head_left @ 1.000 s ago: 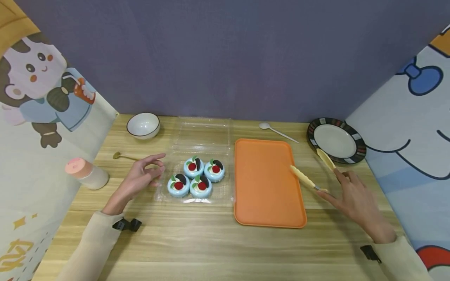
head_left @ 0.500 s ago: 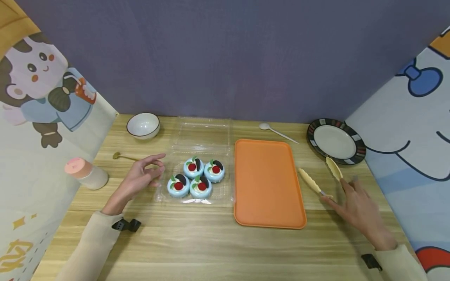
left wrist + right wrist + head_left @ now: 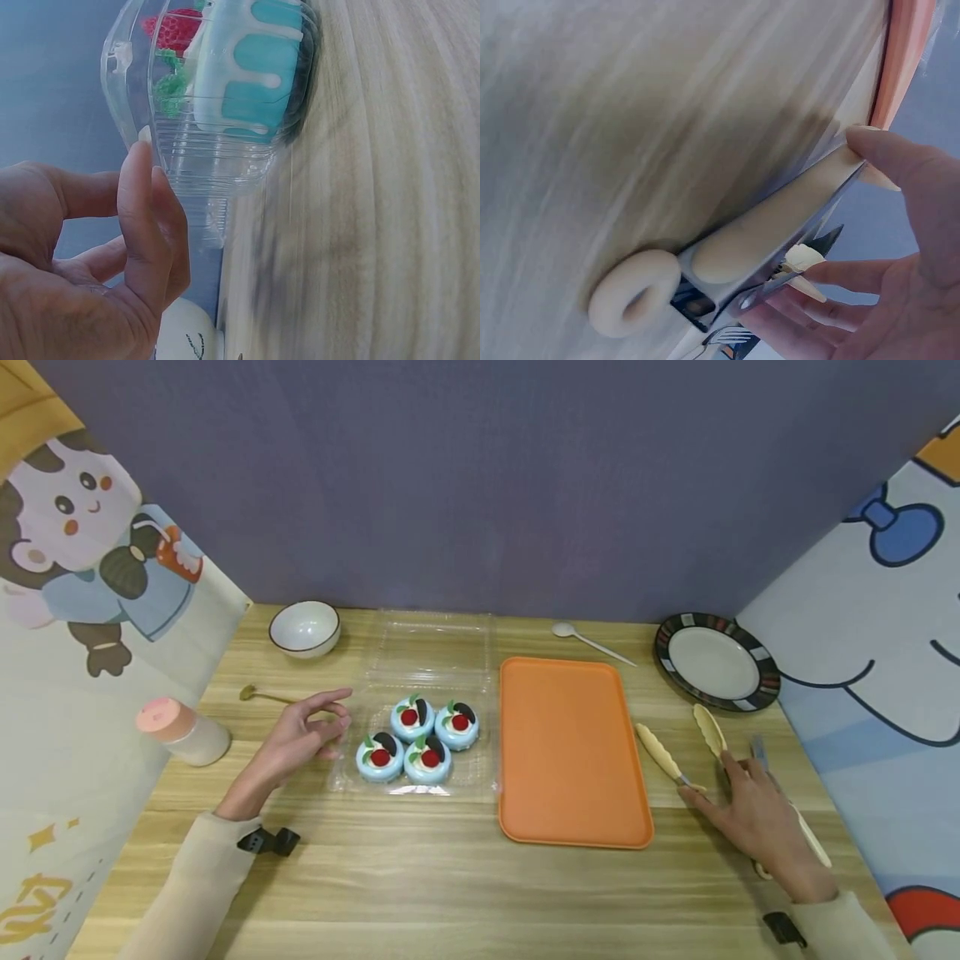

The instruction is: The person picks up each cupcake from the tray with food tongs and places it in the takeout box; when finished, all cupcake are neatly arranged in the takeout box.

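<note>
My right hand [image 3: 761,814] grips cream-tipped tongs [image 3: 656,752] to the right of the orange tray. The tong arms are spread apart and lie low over the table. In the right wrist view, the thumb is at one tong arm [image 3: 780,214] and the fingers are along the other, with the ring end [image 3: 634,292] nearest the camera. My left hand [image 3: 300,735], its fingers loosely bent, has a fingertip right at the rim of a clear plastic cake box [image 3: 131,56]. Inside the open box sit several small blue cakes [image 3: 427,760] topped with red berries.
An orange tray [image 3: 573,752] lies right of the box. A dark-rimmed plate [image 3: 716,662], white spoon [image 3: 592,642] and white bowl [image 3: 305,628] stand farther back. A fork [image 3: 810,835] lies beside my right hand. A gold spoon [image 3: 262,695] and pink-lidded jar [image 3: 183,732] are left.
My right hand has drawn the tongs to the right and back, away from the tray and plate, and lower. The fork beside it shows more. The left hand stays put.
</note>
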Tool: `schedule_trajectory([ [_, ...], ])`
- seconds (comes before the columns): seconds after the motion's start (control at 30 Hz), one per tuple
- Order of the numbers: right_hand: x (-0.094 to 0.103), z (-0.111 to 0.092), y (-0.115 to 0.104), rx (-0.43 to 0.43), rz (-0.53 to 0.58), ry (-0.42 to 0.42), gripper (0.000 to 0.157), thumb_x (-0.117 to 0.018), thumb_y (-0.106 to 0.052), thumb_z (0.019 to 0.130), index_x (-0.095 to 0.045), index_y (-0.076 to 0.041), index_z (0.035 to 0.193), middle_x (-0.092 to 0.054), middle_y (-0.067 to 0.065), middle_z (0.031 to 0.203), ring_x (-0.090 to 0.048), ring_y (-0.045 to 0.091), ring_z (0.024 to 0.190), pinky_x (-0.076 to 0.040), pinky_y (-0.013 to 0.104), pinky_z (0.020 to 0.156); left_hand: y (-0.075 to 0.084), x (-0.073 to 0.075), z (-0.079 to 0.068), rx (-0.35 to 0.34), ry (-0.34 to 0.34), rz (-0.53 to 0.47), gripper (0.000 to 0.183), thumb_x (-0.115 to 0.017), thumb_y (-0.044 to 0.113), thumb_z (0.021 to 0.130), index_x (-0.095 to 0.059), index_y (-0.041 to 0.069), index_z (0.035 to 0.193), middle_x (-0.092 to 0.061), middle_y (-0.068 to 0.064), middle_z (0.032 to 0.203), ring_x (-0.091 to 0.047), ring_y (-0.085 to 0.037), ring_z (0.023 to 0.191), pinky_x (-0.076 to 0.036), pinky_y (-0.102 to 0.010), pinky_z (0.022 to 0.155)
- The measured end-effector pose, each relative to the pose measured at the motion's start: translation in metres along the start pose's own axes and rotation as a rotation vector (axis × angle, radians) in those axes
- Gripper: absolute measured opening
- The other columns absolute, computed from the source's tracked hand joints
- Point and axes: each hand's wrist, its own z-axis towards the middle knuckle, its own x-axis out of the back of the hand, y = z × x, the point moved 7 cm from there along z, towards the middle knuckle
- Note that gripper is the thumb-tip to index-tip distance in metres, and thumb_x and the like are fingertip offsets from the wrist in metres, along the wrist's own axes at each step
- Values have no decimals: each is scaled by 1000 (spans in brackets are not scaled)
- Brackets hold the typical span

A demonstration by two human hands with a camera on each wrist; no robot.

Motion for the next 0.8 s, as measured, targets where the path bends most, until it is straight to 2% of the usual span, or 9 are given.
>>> schedule_trajectory([
  [0.17, 2, -1, -2, -1, -21, 25, 100, -62, -65, 85, -38, 13, 142, -45, 40, 124, -51, 61, 100, -46, 68, 69, 1, 0, 0, 3, 0, 6, 54, -58, 17, 100, -39, 14, 150, -51, -16, 124, -61, -5, 79, -61, -32, 61],
  [0.3, 7, -1, -6, 13, -8, 43, 99, -64, -64, 85, -37, 11, 143, -41, 39, 130, -45, 63, 107, -43, 72, 70, 1, 0, -1, 8, 1, 5, 54, -58, 17, 100, -39, 13, 150, -51, -15, 124, -61, -6, 81, -62, -32, 61],
  [0.4, 16, 1, -14, 62, 32, 117, 96, -71, -57, 83, -37, 10, 143, -40, 38, 132, -41, 60, 110, -41, 72, 72, 1, 1, -1, 7, 6, 5, 55, -58, 17, 99, -39, 12, 150, -52, -14, 123, -62, -7, 80, -62, -32, 61],
  [0.53, 31, 8, -36, 145, 79, 206, 89, -74, -46, 84, -38, 7, 145, -41, 38, 131, -41, 55, 111, -39, 70, 79, 0, 2, -1, 9, 11, -2, 55, -59, 17, 99, -39, 11, 150, -52, -14, 122, -61, -6, 78, -62, -33, 61],
  [0.7, 42, 22, -70, 194, 86, 179, 85, -70, -47, 88, -35, -1, 150, -39, 37, 139, -38, 59, 117, -36, 72, 85, 0, 1, -3, 14, 13, -16, 56, -59, 16, 99, -39, 10, 150, -51, -14, 122, -61, -6, 78, -62, -30, 61],
  [0.8, 47, 30, -91, 238, 88, 197, 83, -72, -45, 87, -37, -2, 149, -41, 33, 140, -41, 56, 117, -38, 71, 86, 1, 0, -2, 6, 19, -15, 55, -59, 15, 99, -39, 10, 150, -51, -15, 122, -61, -6, 79, -62, -30, 60],
])
